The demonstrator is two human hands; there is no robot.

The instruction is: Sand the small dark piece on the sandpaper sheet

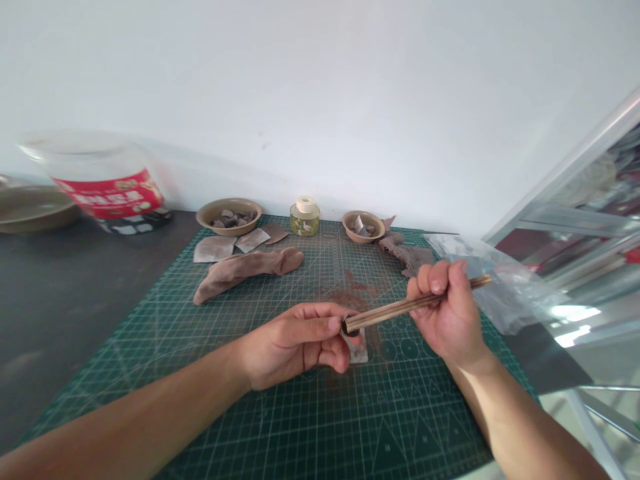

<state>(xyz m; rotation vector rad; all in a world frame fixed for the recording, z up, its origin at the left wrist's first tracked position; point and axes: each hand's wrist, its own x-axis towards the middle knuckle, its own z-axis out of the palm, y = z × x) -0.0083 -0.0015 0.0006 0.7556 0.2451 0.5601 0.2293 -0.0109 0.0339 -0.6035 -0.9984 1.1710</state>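
My right hand [445, 310] is closed around a long, slim wooden stick [387, 312], which looks like a pair of sticks laid together. The stick slants down to the left. At its lower end, my left hand [305, 340] pinches a small dark round piece [349, 328] between thumb and fingers; the stick's tip touches it or lies right against it. Part of that piece is hidden by the fingertips. Beneath the left fingers, a small pale square [359, 352] lies on the green cutting mat [280, 427], with reddish-brown dust [355, 288] scattered beyond it.
A rolled brown cloth [247, 270] and sandpaper pieces [214, 249] lie left of centre. Behind stand a bowl of fragments [229, 230], a small jar [305, 219] and another bowl [363, 238]. Crumpled cloth [407, 257] and a plastic bag [505, 287] are right; a large tub [107, 190] stands left.
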